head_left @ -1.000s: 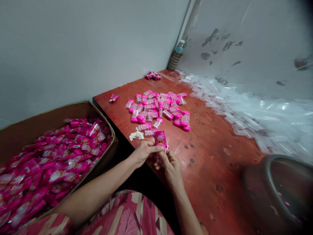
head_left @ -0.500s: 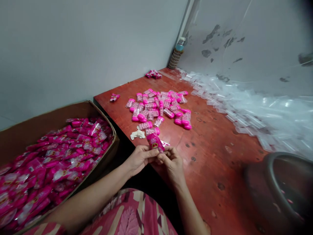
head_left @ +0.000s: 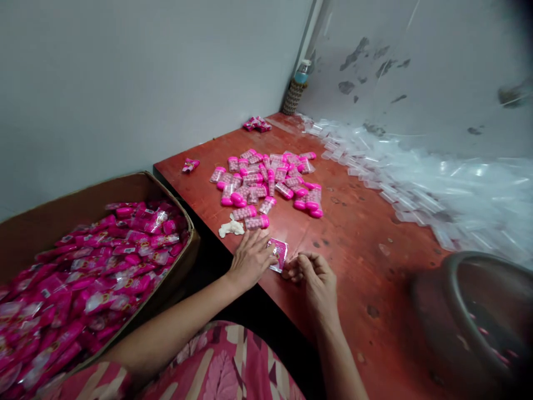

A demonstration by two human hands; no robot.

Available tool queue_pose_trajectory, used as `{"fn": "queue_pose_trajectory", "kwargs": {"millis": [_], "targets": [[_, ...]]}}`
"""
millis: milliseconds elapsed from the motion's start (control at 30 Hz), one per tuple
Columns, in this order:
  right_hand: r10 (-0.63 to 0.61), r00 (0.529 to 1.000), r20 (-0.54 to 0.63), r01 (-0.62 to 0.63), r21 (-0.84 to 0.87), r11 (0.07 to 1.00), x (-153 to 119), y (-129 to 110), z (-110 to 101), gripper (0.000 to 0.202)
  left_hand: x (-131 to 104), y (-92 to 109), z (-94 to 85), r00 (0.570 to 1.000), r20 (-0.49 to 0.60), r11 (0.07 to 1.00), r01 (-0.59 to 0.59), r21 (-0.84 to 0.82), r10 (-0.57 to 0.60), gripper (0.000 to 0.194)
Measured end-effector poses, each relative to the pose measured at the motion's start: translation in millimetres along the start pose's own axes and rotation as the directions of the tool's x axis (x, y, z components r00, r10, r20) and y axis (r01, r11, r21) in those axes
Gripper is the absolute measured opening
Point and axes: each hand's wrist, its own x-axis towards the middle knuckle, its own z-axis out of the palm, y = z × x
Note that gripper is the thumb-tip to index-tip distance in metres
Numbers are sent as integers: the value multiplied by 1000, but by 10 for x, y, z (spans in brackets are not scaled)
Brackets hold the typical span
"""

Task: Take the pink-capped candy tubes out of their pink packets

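My left hand point(head_left: 252, 261) lies over the table's near edge with its fingers stretched out. Its fingertips meet the left side of a small stack of flat pink printed wrappers point(head_left: 280, 254). Just beyond its knuckles is a clear bottle of pale candy balls with a pink cap point(head_left: 257, 222). My right hand point(head_left: 314, 278) is just right of the wrappers, its fingers curled and thumb drawn against them; whatever is between them is hidden. Beyond the hands lies a pile of similar pink-capped candy bottles point(head_left: 270, 178).
At left stands a cardboard box point(head_left: 189, 233) with many pink wrapped packs point(head_left: 120, 255). Clear plastic pieces point(head_left: 458, 189) are heaped along the right wall. A dark round tub point(head_left: 447, 300) stands at near right. A crumpled white lump point(head_left: 231, 228) and a bottle in a woven holder point(head_left: 294, 97) are on the table.
The pink wrapper held between both hands has left them. My hands have moved apart, the left flattening beside the stack and the right shifting rightward. The view has turned slightly.
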Motion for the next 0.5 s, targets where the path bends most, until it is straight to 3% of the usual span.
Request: {"fn": "queue_pose_trajectory", "kwargs": {"millis": [100, 233, 400, 500], "targets": [[13, 1000, 1, -13, -25, 1000, -4, 22, -24, 21, 7, -74, 89, 997, 12, 967, -79, 241, 78, 21], [15, 1000, -26, -16, -44, 999, 23, 58, 25, 20, -5, -115, 109, 989, -33, 944, -127, 306, 143, 18], [-23, 999, -33, 21, -51, 998, 73, 97, 151, 34, -12, -80, 120, 965, -133, 960, -196, 203, 225, 21], [10, 1000, -27, -9, 48, 999, 109, 44, 177, 34, 1, 8, 55, 976, -152, 987, -160, -4, 157, 28]]}}
